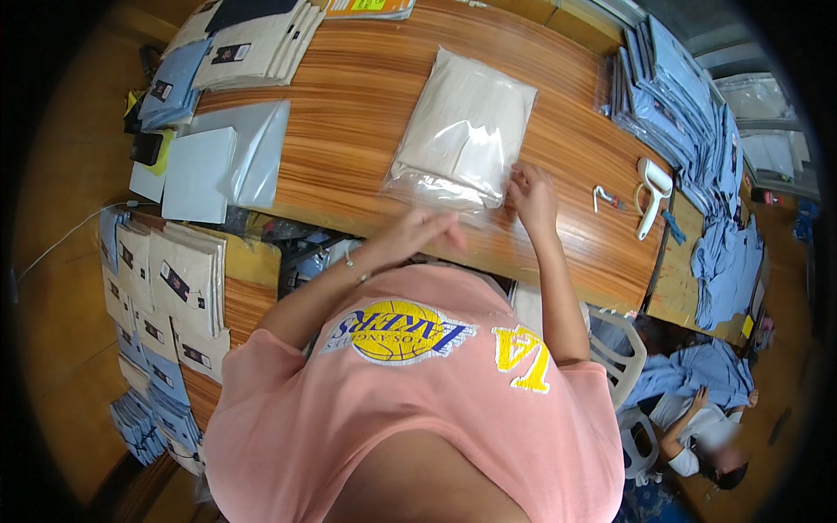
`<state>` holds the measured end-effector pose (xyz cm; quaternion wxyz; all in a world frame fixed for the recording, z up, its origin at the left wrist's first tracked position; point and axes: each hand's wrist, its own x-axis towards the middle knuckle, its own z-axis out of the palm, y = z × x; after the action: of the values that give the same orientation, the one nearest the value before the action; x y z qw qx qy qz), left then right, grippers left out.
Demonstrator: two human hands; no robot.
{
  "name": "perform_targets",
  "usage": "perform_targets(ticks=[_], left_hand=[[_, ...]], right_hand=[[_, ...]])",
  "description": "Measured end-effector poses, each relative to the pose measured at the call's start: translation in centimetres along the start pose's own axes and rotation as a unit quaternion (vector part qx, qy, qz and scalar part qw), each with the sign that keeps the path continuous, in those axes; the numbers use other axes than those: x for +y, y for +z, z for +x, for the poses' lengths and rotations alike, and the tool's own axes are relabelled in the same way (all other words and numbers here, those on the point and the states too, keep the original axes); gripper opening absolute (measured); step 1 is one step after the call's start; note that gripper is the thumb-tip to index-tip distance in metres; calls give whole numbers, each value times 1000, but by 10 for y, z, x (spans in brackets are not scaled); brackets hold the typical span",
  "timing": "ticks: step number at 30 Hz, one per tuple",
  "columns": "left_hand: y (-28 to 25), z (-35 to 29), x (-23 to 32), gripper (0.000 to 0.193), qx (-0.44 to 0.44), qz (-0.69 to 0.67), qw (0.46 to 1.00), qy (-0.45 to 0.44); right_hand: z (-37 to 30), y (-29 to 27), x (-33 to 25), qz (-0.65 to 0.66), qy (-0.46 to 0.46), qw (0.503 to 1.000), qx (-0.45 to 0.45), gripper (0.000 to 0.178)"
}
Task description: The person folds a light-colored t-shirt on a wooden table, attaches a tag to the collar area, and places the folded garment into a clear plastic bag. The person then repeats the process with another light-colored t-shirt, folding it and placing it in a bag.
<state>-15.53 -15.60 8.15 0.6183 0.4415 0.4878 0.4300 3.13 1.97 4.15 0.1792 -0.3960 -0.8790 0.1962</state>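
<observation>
A folded cream garment [466, 113] lies flat on the table in front of me, inside a clear plastic bag [436, 187]. The bag's shiny lower end points toward me. My right hand [534, 199] is at the bag's lower right edge, its fingers curled in and closed on the plastic. Just off the near end of the bag, my left hand [425, 234] is held with the fingers stretched out and nothing in it. Its fingertips are slightly smeared by motion.
Folded cream garments [253, 52] and blue ones [177, 83] are stacked far left, above clear bags [261, 148] and a white sheet [199, 174]. Right are a lint roller [654, 196], a small tool [608, 199] and blue garment piles [663, 113]. Another person [711, 431] sits lower right.
</observation>
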Motion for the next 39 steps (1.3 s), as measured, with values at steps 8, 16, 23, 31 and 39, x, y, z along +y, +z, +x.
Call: perform_targets(ticks=[8, 16, 23, 31, 39], left_hand=[[-30, 31, -67, 12, 21, 556, 824, 110], [-17, 7, -84, 43, 106, 626, 747, 197], [-16, 18, -84, 34, 123, 657, 711, 217], [-11, 33, -80, 49, 141, 656, 732, 122], [-26, -16, -70, 48, 121, 584, 798, 91]], right_hand=[[-14, 60, -40, -79, -164, 982, -56, 31], [-5, 49, -60, -129, -265, 955, 23, 26], [15, 56, -42, -66, -266, 961, -20, 27], [21, 46, -47, -29, -202, 977, -68, 28], [4, 49, -65, -111, -214, 970, 37, 21]])
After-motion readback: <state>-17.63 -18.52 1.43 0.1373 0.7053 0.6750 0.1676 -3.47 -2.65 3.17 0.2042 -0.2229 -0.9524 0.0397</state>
